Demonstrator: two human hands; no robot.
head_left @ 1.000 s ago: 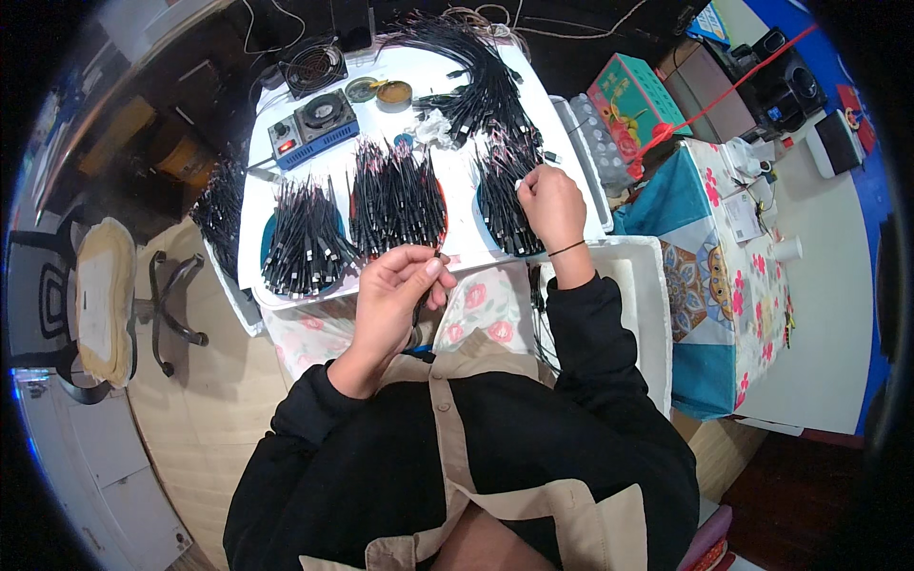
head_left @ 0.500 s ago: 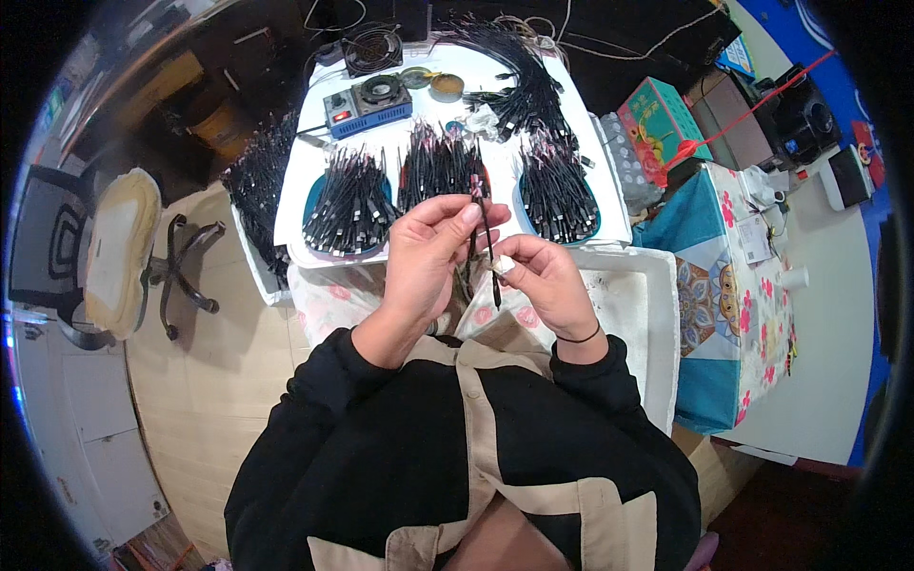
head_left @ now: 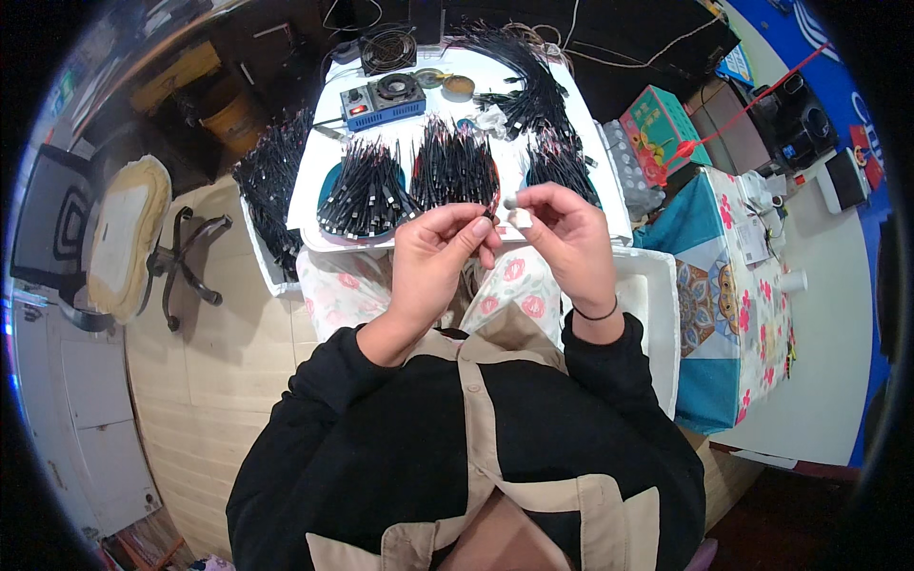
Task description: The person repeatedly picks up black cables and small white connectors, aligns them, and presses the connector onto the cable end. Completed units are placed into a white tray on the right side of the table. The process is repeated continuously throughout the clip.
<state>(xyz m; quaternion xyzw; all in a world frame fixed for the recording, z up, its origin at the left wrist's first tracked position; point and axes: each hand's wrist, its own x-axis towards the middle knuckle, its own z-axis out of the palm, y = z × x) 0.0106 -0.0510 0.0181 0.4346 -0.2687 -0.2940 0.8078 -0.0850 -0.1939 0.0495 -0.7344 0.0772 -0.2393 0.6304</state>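
Above the near edge of the white table, my left hand (head_left: 440, 246) pinches a thin black cable (head_left: 492, 207) between thumb and fingertips. A bit of red wire shows at the cable's upper end; the rest is mostly hidden by the fingers. Just right of it is my right hand (head_left: 571, 238), thumb and forefinger slightly apart, with nothing visible between them. White wrapping covers the thumb tip. Behind my hands stand bunches of black cables: a left bunch (head_left: 362, 195), a middle bunch (head_left: 453, 162) and a right bunch (head_left: 560, 167), with plugs or reddish wire ends showing.
A small blue device (head_left: 384, 107) with a lit red switch sits at the table's back left, beside a round tin (head_left: 458, 88). More cables (head_left: 271, 190) fill a white foam box on the left. Another white foam box (head_left: 657, 314) stands right. An office chair (head_left: 129, 243) is at far left.
My right hand has moved up and right, off the cable. In my left hand the cable no longer hangs down below the fingers. The view has shifted slightly.
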